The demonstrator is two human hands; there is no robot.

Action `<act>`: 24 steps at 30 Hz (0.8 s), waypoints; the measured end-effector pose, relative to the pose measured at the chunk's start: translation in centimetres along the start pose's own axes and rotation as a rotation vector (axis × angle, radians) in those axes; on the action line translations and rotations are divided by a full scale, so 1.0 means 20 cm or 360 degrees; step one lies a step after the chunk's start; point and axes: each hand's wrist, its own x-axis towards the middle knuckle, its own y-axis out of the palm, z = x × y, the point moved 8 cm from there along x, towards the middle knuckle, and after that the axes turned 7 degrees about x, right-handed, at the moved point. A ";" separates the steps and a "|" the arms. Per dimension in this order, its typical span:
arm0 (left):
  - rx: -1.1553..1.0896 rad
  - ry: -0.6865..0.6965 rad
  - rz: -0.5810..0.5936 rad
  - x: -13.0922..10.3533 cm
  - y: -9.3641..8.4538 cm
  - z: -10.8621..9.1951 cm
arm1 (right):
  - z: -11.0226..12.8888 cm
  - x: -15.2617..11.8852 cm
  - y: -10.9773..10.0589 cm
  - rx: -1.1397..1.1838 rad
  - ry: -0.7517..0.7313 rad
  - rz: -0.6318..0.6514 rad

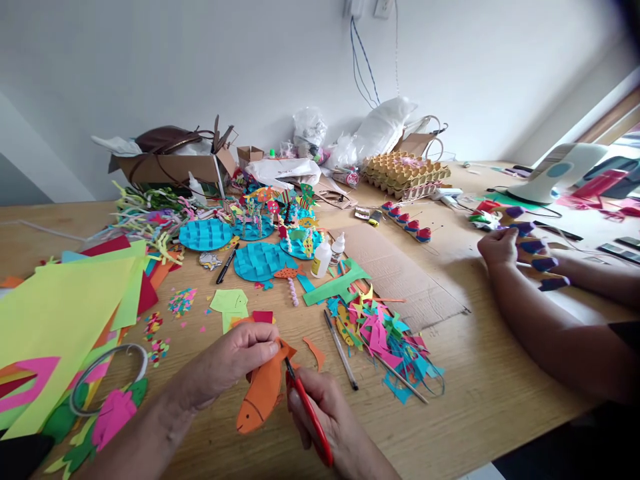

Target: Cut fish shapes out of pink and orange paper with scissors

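Observation:
My left hand (247,350) pinches an orange paper fish (261,393) near its tail. Drawn on the fish are an eye, a mouth and a curved line behind the head, which points down toward me. In my right hand (320,397) are red-handled scissors (313,420), their dark blades against the fish's edge by the tail. A curved orange paper offcut (315,353) lies on the table just beyond the scissors. Light green paper pieces (230,303), one with a drawn outline, lie beyond my left hand.
Coloured paper sheets (75,300) and a tape roll (83,380) lie left. Paper scraps (380,327), a pen (341,350) and cardboard (400,273) lie right of centre. Glue bottles (321,260) stand near blue paper discs (263,261). At right, another person's hands hold a painted egg-carton strip (537,257).

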 end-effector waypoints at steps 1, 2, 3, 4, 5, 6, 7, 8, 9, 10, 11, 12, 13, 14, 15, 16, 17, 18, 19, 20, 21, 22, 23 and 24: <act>0.0015 0.0008 0.0016 0.00 0.00 0.00 | 0.00 0.00 0.00 -0.0020 -0.0004 -0.0002; 0.0027 0.0013 0.0032 0.01 0.00 0.00 | 0.01 0.00 0.00 -0.0033 -0.0008 -0.0002; 0.0035 0.0014 0.0042 0.01 0.00 0.00 | 0.01 0.00 -0.01 -0.0041 -0.0011 0.0002; 0.0040 0.0012 0.0046 0.01 -0.01 0.00 | 0.01 0.00 -0.01 -0.0041 -0.0011 0.0004; 0.0041 0.0009 0.0047 0.01 -0.01 0.00 | 0.01 0.00 -0.01 -0.0035 -0.0006 0.0002; 0.0041 0.0002 0.0047 0.01 -0.01 -0.01 | 0.01 0.00 -0.01 -0.0026 0.0001 0.0005; 0.0044 -0.0012 0.0049 0.00 -0.01 -0.01 | 0.01 0.00 0.00 -0.0012 0.0014 0.0007; 0.0051 -0.0027 0.0055 0.00 -0.01 -0.01 | 0.00 0.00 0.00 0.0004 0.0027 0.0012; 0.0063 -0.0044 0.0068 0.00 -0.01 -0.02 | 0.00 0.00 0.00 0.0021 0.0038 0.0016; 0.0079 -0.0059 0.0085 0.00 -0.01 -0.02 | 0.00 0.00 0.00 0.0032 0.0043 0.0017; 0.0093 -0.0070 0.0107 0.00 0.00 -0.02 | 0.00 0.00 0.00 0.0037 0.0041 0.0019; 0.0103 -0.0073 0.0127 0.00 0.00 -0.02 | 0.01 0.00 0.00 0.0037 0.0038 0.0015; 0.0108 -0.0073 0.0145 0.00 0.00 -0.03 | 0.01 0.00 0.00 0.0028 0.0031 0.0009; 0.0110 -0.0072 0.0157 0.00 0.00 -0.03 | 0.01 0.00 -0.01 0.0014 0.0023 0.0006; 0.0112 -0.0074 0.0163 0.00 0.00 -0.03 | 0.01 0.00 -0.01 0.0002 0.0019 0.0005; 0.0118 -0.0074 0.0166 0.00 0.00 -0.03 | 0.01 0.00 -0.01 -0.0009 0.0014 0.0009; 0.0124 -0.0075 0.0169 0.00 0.00 -0.03 | 0.01 -0.01 -0.01 -0.0014 0.0018 0.0010; 0.0131 -0.0078 0.0169 0.00 0.00 -0.03 | 0.00 -0.01 -0.01 -0.0013 0.0030 0.0012; 0.0133 -0.0086 0.0171 0.00 0.00 -0.03 | 0.00 -0.01 -0.01 -0.0007 0.0046 0.0013; 0.0133 -0.0096 0.0176 0.00 0.00 -0.03 | -0.01 -0.01 -0.01 0.0003 0.0062 0.0013; 0.0132 -0.0104 0.0185 0.00 0.00 -0.03 | -0.02 -0.02 -0.01 0.0011 0.0074 0.0014; 0.0133 -0.0112 0.0198 0.00 0.00 -0.03 | -0.03 -0.02 0.00 0.0022 0.0083 0.0018; 0.0140 -0.0124 0.0212 0.00 0.00 -0.03 | -0.03 -0.02 0.00 0.0033 0.0090 0.0025; 0.0151 -0.0132 0.0226 0.00 0.01 -0.03 | -0.03 -0.02 0.00 0.0040 0.0091 0.0035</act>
